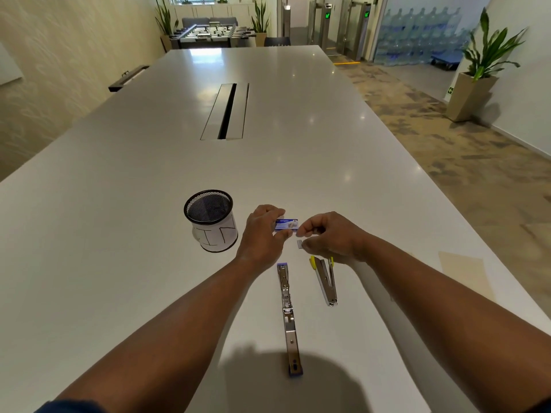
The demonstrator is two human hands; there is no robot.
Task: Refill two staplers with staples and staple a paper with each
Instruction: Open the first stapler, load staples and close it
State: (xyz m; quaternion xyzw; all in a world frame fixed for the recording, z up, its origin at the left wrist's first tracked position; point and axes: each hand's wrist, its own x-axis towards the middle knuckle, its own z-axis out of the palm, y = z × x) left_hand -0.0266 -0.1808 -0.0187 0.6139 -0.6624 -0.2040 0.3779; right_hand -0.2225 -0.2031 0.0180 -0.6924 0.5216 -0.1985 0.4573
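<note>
My left hand (262, 234) grips a small blue-and-white staple box (286, 224) just above the white table (149, 204). My right hand (331, 235) pinches the box's right end with thumb and forefinger. A short strip of staples (300, 243) lies on the table just under my right hand. A blue-tipped stapler (287, 314) lies swung fully open and flat, pointing away from me. To its right a yellow-tipped stapler (325, 280) lies partly open, its far end under my right wrist.
A black mesh cup (210, 220) with a white paper label stands left of my left hand. Beige paper (465, 272) lies at the table's right edge. A cable slot (226, 111) runs along the table's middle farther away.
</note>
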